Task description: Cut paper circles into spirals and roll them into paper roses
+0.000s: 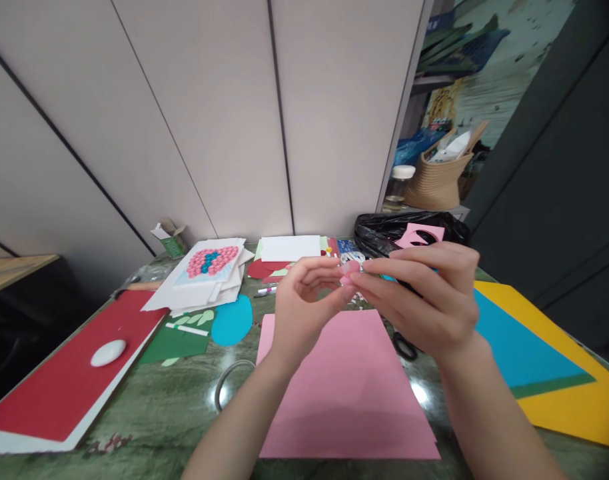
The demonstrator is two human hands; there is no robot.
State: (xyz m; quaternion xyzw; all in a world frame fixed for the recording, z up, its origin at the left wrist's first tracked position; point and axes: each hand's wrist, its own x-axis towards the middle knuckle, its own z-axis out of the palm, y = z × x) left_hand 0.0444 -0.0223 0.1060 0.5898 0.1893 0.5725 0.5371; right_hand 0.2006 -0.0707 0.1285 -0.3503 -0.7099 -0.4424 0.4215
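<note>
My left hand (pixel 304 303) and my right hand (pixel 429 293) meet in the air above the table. Between their fingertips they pinch a small curled piece of pink paper (pixel 351 269). Both hands are closed on it, and part of it is hidden by the fingers. Below them lies a stack of pink paper sheets (pixel 342 393), flat on the table. Black scissor handles (pixel 404 347) show partly from under my right hand.
On the left are a red sheet (pixel 59 380) bearing a white oval object (pixel 108 353), and a picture of pink and blue rosettes (pixel 212 262). A blue paper shape (pixel 232 320) lies mid-table. Yellow sheets (pixel 579 413) are at right, a black bag (pixel 379 233) behind.
</note>
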